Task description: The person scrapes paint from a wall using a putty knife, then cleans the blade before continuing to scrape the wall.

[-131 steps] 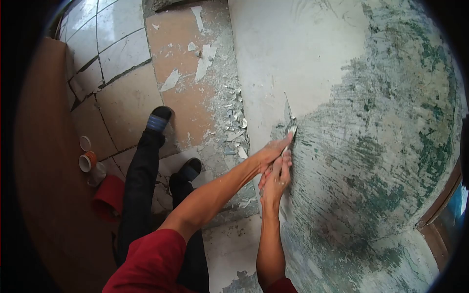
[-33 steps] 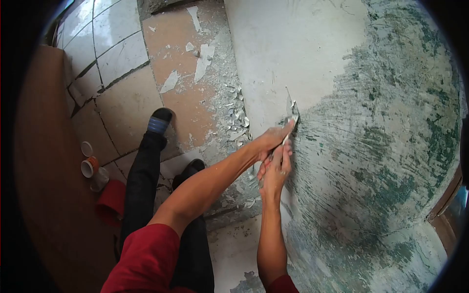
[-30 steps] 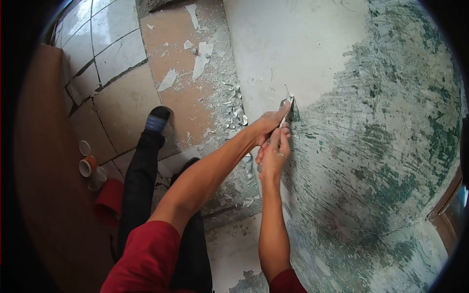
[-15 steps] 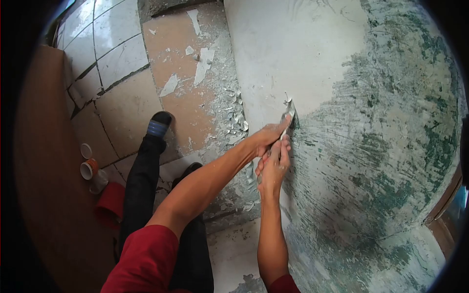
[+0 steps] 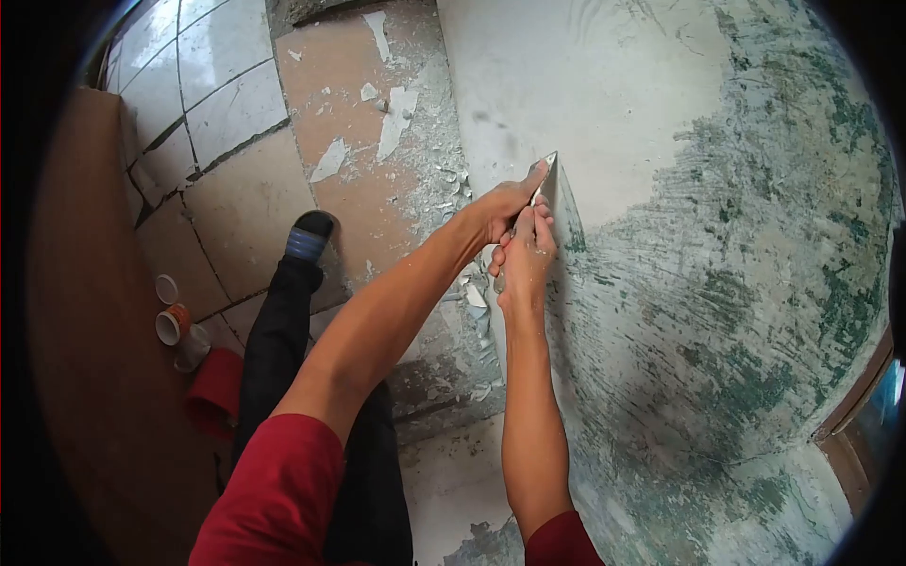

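The left hand (image 5: pixel 510 203) and the right hand (image 5: pixel 528 253) are together up at the wall (image 5: pixel 679 368), both clamped on one scraper (image 5: pixel 549 175)! The left leads, close along the blade, and the right grips just behind it. There's the scraper's tip, right at the wall's pale coating (image 5: pixel 595 94), with a narrow green strip (image 5: pixel 572 217) beside the blade and the rough, green-mottled stretch of wall spreading out past it. Down at the wall's foot, loose flakes (image 5: pixel 476 296) litter the floor (image 5: pixel 250 193); larger pale pieces (image 5: pixel 397 123) lie a little farther out. A slippered foot (image 5: pixel 307 236) stands well apart from the wall, and farther from it again sit a red bucket (image 5: pixel 216 382), an orange-and-white tub (image 5: pixel 172 325) and a round lid (image 5: pixel 167 289).
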Available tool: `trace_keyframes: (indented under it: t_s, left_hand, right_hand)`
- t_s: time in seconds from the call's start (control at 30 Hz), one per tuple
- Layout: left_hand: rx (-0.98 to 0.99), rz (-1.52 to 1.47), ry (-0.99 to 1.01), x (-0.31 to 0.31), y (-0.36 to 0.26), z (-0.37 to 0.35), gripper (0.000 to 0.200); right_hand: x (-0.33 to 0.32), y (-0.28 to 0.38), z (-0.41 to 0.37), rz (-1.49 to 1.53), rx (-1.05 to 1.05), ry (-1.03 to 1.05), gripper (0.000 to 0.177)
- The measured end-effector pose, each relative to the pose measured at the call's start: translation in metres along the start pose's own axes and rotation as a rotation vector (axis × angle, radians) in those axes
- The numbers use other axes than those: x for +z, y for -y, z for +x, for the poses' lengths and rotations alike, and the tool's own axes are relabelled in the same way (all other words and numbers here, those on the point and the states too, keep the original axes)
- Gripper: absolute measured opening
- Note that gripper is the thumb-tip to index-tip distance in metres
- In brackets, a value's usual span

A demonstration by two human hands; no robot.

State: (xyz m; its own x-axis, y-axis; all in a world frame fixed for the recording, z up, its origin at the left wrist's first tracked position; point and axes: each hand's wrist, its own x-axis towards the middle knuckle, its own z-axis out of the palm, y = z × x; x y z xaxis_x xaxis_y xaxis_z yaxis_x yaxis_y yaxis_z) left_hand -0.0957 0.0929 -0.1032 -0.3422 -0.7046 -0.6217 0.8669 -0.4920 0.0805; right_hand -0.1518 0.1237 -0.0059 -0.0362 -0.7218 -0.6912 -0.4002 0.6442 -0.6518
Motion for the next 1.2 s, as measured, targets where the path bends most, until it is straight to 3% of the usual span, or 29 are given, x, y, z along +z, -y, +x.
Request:
trace_keyframes:
  t_s: [0.13,0.27,0.43,0.63,0.83,1.0,1.1,1.2]
  left_hand:
    - [0.014,-0.03,0.034,0.02,0.027,-0.029,0.056]
    - [-0.055,-0.221,0.193,0.034,0.078,-0.064,0.042]
    - [-0.028,-0.337,0.14,0.051,0.122,-0.109,0.034]
    - [-0.058,-0.295,0.077,0.059,0.145,-0.151,0.041]
    - [-0.175,-0.192,0.011,0.079,0.133,-0.198,0.06]
    - [-0.203,-0.306,-0.054,0.087,0.12,-0.217,0.059]
    - [-0.218,-0.326,-0.045,0.085,0.126,-0.219,0.054]
    - [-0.157,-0.397,0.039,0.091,0.12,-0.218,0.039]
  right_hand:
    - [-0.016,-0.009,-0.032,0.02,0.009,-0.013,0.029]
    - [-0.052,-0.022,-0.084,-0.007,0.015,-0.014,0.04]
    - [-0.089,-0.036,-0.143,0.031,0.117,0.022,0.043]
    - [-0.112,-0.041,-0.192,0.08,0.225,0.137,0.041]
    - [-0.126,-0.031,-0.223,-0.179,0.148,0.287,0.047]
    - [-0.122,-0.03,-0.239,-0.232,0.131,0.288,0.048]
    - [-0.118,-0.02,-0.246,-0.013,0.173,0.313,0.052]
    - [-0.107,-0.004,-0.244,0.4,0.273,0.22,0.05]
